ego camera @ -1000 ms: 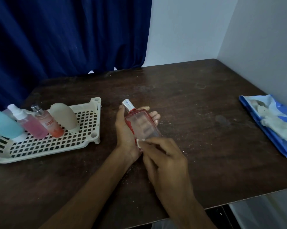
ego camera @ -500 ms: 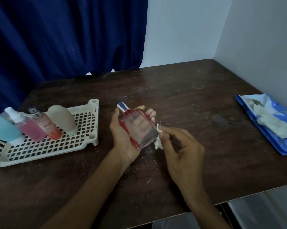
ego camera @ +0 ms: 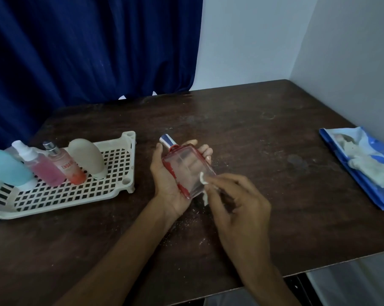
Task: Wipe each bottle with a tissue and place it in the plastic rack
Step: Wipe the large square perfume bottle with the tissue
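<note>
A flat clear glass bottle with red edges and a silver cap lies tilted in my left hand, whose fingers curl round it from below. My right hand pinches a small white tissue against the bottle's lower right corner. The cream plastic rack sits on the table to the left. In it lie a light blue bottle, a pink spray bottle, a pink-orange bottle and a beige bottle.
A blue tissue pack with white tissues on top lies at the table's right edge by the wall. A dark blue curtain hangs behind the table. White crumbs are scattered on the dark wooden table near my hands.
My right hand slid the tissue from the bottle's lower end out to its right side, then back onto the lower right corner. The bottle stayed in my left hand.
</note>
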`<state>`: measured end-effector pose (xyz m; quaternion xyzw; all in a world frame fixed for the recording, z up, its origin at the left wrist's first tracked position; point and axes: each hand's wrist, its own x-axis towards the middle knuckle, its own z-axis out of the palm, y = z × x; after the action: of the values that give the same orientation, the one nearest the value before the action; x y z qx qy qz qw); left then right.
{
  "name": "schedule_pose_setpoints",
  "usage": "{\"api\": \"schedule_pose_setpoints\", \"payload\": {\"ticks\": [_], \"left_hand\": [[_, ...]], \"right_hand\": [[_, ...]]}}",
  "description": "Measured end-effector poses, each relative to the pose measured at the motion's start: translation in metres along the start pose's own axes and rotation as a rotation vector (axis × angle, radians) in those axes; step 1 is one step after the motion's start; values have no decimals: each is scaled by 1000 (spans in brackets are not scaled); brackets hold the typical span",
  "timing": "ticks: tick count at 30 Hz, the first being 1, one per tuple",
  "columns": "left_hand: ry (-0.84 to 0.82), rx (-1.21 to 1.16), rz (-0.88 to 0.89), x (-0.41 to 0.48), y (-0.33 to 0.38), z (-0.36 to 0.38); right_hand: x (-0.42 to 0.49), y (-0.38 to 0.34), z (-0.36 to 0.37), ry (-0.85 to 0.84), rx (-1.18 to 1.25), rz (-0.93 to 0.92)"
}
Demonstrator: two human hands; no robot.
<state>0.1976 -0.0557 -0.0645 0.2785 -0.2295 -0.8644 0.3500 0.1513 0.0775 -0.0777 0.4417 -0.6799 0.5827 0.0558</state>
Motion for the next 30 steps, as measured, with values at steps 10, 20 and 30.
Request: {"api": "schedule_pose_setpoints", "payload": {"ticks": [10, 20, 30], "left_hand": [[-20, -3, 74, 0, -1, -1], [-34, 53, 165, 3, 2, -2], [-283, 333, 254, -1, -5, -1]], "right_hand": [[8, 14, 0, -51, 261, 485], [-11, -10, 10, -64, 386, 505], [29, 11, -5, -85, 12, 185]]}}
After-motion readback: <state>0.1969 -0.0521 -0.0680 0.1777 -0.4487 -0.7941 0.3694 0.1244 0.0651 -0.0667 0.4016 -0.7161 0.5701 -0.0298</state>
